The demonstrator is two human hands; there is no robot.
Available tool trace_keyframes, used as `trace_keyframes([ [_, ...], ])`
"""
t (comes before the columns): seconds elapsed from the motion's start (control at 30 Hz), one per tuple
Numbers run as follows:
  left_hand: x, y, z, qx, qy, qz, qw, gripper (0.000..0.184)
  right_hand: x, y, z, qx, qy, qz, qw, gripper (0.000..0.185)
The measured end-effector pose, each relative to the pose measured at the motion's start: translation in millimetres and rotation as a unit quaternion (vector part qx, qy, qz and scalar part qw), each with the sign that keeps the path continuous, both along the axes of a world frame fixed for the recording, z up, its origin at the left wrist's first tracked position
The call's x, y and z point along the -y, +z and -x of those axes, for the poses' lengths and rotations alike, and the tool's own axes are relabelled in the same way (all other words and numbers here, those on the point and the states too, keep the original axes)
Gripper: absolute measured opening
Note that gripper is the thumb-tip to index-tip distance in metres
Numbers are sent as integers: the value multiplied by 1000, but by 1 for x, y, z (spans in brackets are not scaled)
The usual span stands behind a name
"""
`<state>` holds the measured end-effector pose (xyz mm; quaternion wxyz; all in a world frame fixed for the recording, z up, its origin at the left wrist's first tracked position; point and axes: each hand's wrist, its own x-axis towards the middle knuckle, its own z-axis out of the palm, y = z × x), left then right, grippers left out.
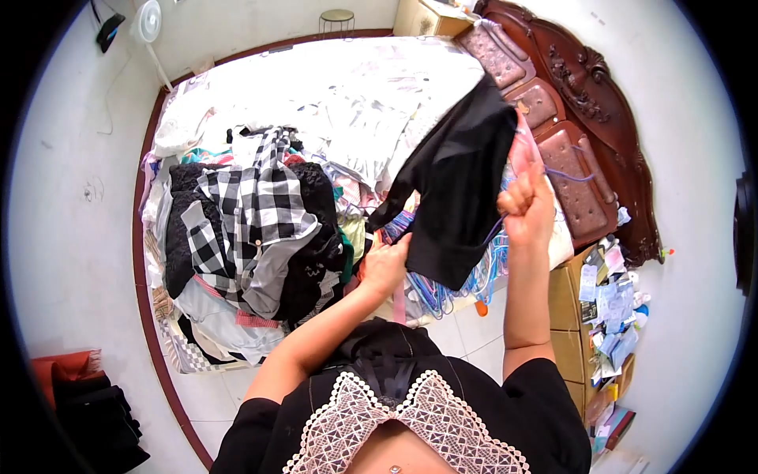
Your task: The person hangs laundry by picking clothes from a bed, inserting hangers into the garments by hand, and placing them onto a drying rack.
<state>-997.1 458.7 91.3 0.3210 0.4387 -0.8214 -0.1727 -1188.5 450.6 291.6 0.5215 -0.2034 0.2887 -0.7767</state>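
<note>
A black garment (pixel 462 182) is stretched up in front of me over the bed's near right part. My left hand (pixel 384 265) is closed on its lower left edge. My right hand (pixel 527 207) makes a fist around a thin purple hanger (pixel 570 175), whose end sticks out to the right past the knuckles. The hanger's other part runs down against the garment's right edge; how far it goes inside is hidden. Behind the garment lie several blue and purple hangers (pixel 454 294). A pink cloth (pixel 521 146) shows beyond its right side.
A heap of clothes with a black-and-white checked shirt (pixel 264 205) lies left on the bed. White clothes (pixel 339 95) cover the far side. The carved wooden headboard (pixel 584 95) and a cluttered cabinet (pixel 567 324) stand right. A white fan (pixel 148 22) and a stool (pixel 337 17) are farther back.
</note>
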Motion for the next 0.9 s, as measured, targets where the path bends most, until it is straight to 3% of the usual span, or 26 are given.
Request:
trace_keyframes([
  [0.13,7,-13,-9,86,-28,18,996,40,1,-1,28,4,17,-41,999,26],
  [0.2,9,-33,-11,90,-12,80,993,31,3,3,32,-4,38,-67,997,26],
  [0.3,8,-51,-21,188,-29,-12,982,53,5,-4,40,7,42,-103,994,25],
  [0.4,8,-73,-29,208,-21,5,978,64,7,-11,37,0,39,-141,989,25],
  [0.43,9,-76,-31,237,-57,-74,967,61,9,-16,36,-23,63,-166,984,24],
  [0.47,8,-80,-34,238,-55,-76,967,61,13,-19,35,-47,87,-191,977,24],
  [0.53,1,-80,-38,129,-94,-58,985,57,26,-29,30,-112,138,-219,959,23],
  [0.63,0,-76,-54,134,-110,-136,975,54,67,-65,46,-158,211,-259,929,26],
  [0.7,5,-79,-65,90,-111,-162,976,47,111,-92,62,-284,112,-345,888,21],
  [0.77,17,-55,-81,62,-84,-143,984,35,162,-108,96,-378,9,-310,872,21],
  [0.83,29,-47,-99,18,-30,-92,995,27,211,-85,113,-546,-127,-184,807,27],
  [0.9,42,-41,-125,15,62,-8,998,29,266,-44,118,-671,-267,-101,684,32],
])
